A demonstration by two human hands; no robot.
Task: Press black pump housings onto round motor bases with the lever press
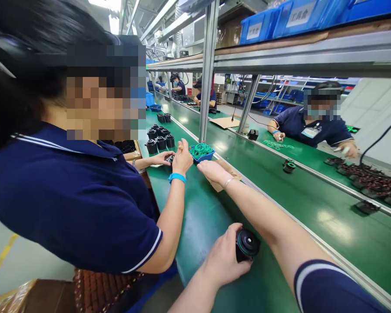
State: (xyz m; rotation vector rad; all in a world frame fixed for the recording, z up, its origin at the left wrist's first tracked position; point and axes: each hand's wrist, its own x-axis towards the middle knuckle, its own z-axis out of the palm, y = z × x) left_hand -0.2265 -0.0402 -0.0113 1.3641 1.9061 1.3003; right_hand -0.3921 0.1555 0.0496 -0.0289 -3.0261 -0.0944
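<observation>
My left hand [226, 256] is wrapped round a black round part [247, 243] with a green ring near its top, low over the green bench. My right hand [213, 171] reaches forward to a small blue tray [203, 157] heaped with green rings [200, 150]. Its palm faces up and its fingers are stretched out at the tray's near edge; nothing shows in it. Just left of that tray, a co-worker's hands [182, 158] hold another dark part [170, 159].
The co-worker in navy [68, 195] stands close on the left. Several black parts [159, 139] stand beyond those hands. A metal post [208, 74] rises behind the tray, with cardboard [226, 174] beside it. Across the belt [247, 161], another person [313, 117] sits near dark parts.
</observation>
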